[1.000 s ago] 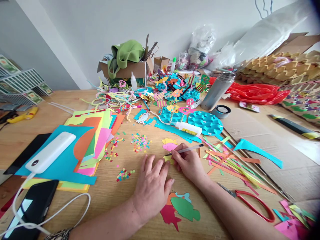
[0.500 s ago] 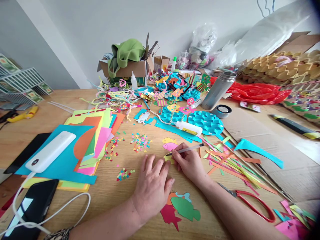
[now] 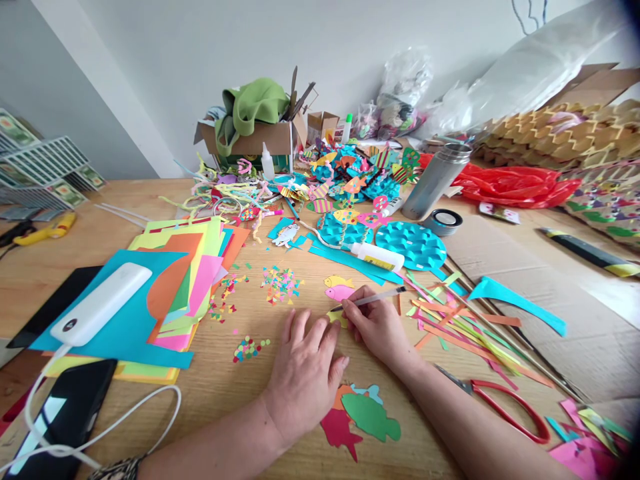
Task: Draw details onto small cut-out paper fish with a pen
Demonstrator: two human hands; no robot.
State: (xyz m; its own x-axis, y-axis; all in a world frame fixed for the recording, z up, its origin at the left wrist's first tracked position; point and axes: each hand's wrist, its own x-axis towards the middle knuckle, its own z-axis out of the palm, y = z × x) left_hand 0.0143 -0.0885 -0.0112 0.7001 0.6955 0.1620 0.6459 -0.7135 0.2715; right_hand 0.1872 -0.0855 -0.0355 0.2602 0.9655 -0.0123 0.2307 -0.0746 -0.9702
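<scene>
My right hand [image 3: 375,325] is closed around a slim pen [image 3: 375,297], its tip on a small yellow paper fish [image 3: 338,317] that both hands partly cover. My left hand [image 3: 306,360] lies with fingers spread on the table, fingertips at the left edge of that fish. Just beyond it are a pink paper fish [image 3: 339,292] and an orange-yellow one [image 3: 340,281], both with drawn eyes. Nearer me, a green paper fish [image 3: 371,417] overlaps a red one [image 3: 341,430], with orange and light blue pieces under it.
Left: coloured paper sheets [image 3: 125,300], a white power bank [image 3: 103,303] and a phone [image 3: 67,413]. Confetti [image 3: 281,283] lies ahead. Right: paper strips [image 3: 465,320], red-handled scissors [image 3: 515,407], a steel bottle [image 3: 435,183]. A glue bottle [image 3: 377,256] lies beyond the fish.
</scene>
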